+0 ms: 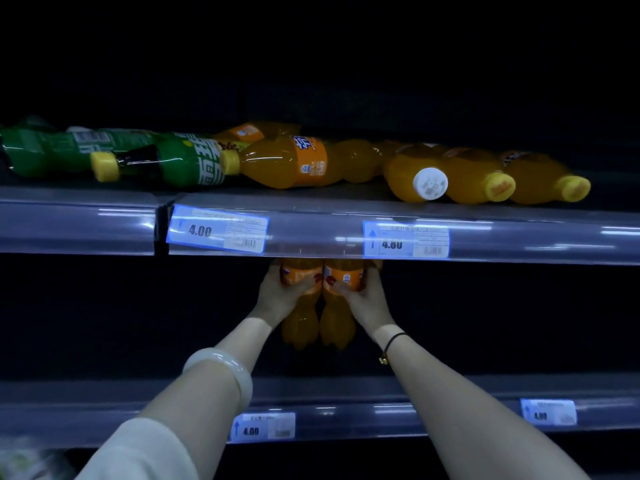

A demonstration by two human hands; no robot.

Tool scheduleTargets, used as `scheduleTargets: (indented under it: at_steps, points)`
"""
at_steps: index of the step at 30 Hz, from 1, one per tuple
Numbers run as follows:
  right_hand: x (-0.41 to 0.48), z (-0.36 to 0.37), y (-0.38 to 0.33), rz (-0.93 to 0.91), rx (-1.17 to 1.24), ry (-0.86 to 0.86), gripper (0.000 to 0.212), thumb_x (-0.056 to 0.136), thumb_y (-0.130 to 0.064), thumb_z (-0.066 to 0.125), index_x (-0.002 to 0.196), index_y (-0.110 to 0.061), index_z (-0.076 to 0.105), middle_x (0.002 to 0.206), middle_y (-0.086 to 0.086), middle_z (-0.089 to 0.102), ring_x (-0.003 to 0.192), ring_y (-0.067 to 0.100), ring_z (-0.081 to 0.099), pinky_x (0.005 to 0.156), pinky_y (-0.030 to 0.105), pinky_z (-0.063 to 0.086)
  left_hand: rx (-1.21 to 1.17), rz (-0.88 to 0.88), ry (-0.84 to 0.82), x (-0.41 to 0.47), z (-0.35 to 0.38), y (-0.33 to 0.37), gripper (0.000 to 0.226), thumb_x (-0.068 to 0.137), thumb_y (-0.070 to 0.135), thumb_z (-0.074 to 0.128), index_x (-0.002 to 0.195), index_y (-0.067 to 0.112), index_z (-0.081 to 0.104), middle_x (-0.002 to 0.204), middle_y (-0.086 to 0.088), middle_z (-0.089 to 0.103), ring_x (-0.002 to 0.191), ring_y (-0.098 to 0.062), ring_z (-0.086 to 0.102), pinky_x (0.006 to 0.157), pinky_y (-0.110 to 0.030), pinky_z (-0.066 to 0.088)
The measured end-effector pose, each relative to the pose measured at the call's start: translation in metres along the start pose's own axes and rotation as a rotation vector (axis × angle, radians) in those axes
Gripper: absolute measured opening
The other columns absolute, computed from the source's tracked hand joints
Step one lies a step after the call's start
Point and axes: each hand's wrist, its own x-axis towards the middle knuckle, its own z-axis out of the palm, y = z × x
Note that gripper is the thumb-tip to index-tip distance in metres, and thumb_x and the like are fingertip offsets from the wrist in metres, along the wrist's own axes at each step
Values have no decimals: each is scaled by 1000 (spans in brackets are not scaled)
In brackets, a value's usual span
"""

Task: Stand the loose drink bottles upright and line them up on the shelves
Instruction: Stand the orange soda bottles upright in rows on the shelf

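**Gripping two orange bottles side by side under the upper shelf**

My left hand (280,292) curls its fingers round the left orange bottle (300,322); my right hand (363,296) curls round the right orange bottle (337,323). Both bottles are upright and touching, just toward 6 o'clock of centre, with their necks hidden behind the upper shelf rail (311,237). It is too dark to tell whether their bases rest on the lower shelf (346,412). On the upper shelf loose bottles lie on their sides: green bottles (173,161) toward 10 o'clock, a lying orange bottle (294,162) at 12 o'clock with its cap pointing to 9 o'clock, and an orange cluster (485,178) toward 2 o'clock with caps facing me. Price tags (218,232) sit on the rails.
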Motion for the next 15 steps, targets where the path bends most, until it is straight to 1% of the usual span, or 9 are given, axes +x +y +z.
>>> scheduleTargets:
  at_steps: [2, 5, 8, 9, 10, 12, 13, 15]
  points:
    - [2, 2, 1, -5, -4, -2, 68, 79, -20, 76, 137, -21, 39, 133, 5, 53, 119, 20, 54, 104, 45, 44, 15, 11, 14, 1, 1, -2, 70, 77, 23, 76, 137, 19, 41, 123, -2, 58, 113, -20, 56, 102, -43, 45]
    - [1, 0, 0, -9, -32, -7, 67, 78, -22, 77, 135, -22, 42, 129, 2, 56, 116, 18, 56, 100, 39, 46, 34, 11, 27, 1, 1, -7, 66, 77, 22, 77, 134, 17, 43, 118, 0, 59, 107, -16, 56, 99, -38, 46]
    - [-1, -2, -1, -2, -84, -7, 64, 80, -24, 75, 135, -21, 44, 123, -4, 57, 112, 14, 55, 95, 32, 44, 18, 1, 60, -5, 4, -10, 58, 75, 22, 79, 125, 15, 50, 115, -6, 63, 105, -21, 61, 95, -38, 49]
    - [-2, -3, -1, 5, -97, 5, 64, 80, -25, 75, 135, -20, 44, 123, -3, 58, 111, 14, 55, 95, 32, 44, 18, 2, 76, -7, 6, -9, 58, 74, 23, 79, 123, 15, 51, 115, -7, 64, 105, -23, 62, 94, -38, 49]
    - [-3, -3, -2, 1, -110, 25, 64, 80, -24, 76, 135, -18, 44, 124, 0, 59, 112, 16, 57, 95, 33, 45, 23, 10, 98, -9, 7, -8, 59, 73, 22, 80, 124, 15, 50, 116, -8, 64, 106, -24, 62, 93, -38, 49]
    - [-10, -9, -5, -28, -160, 65, 60, 82, -21, 73, 134, -14, 46, 124, 4, 61, 113, 20, 58, 95, 34, 46, 44, 49, 175, -16, 10, -2, 64, 73, 18, 80, 129, 13, 48, 121, -8, 61, 110, -24, 59, 91, -32, 46]
    - [-17, -12, -9, -51, -196, 80, 56, 84, -19, 71, 134, -12, 46, 122, 3, 60, 110, 18, 57, 92, 31, 45, 63, 81, 229, -22, 11, 3, 66, 73, 16, 79, 130, 11, 47, 123, -9, 58, 112, -24, 56, 90, -30, 43]
    - [-33, -19, -15, -104, -240, 88, 49, 89, -16, 64, 135, -10, 47, 120, 3, 58, 106, 14, 54, 89, 25, 42, 126, 183, 317, -35, 11, 9, 60, 72, 15, 78, 125, 10, 50, 123, -12, 56, 116, -26, 51, 92, -31, 41]
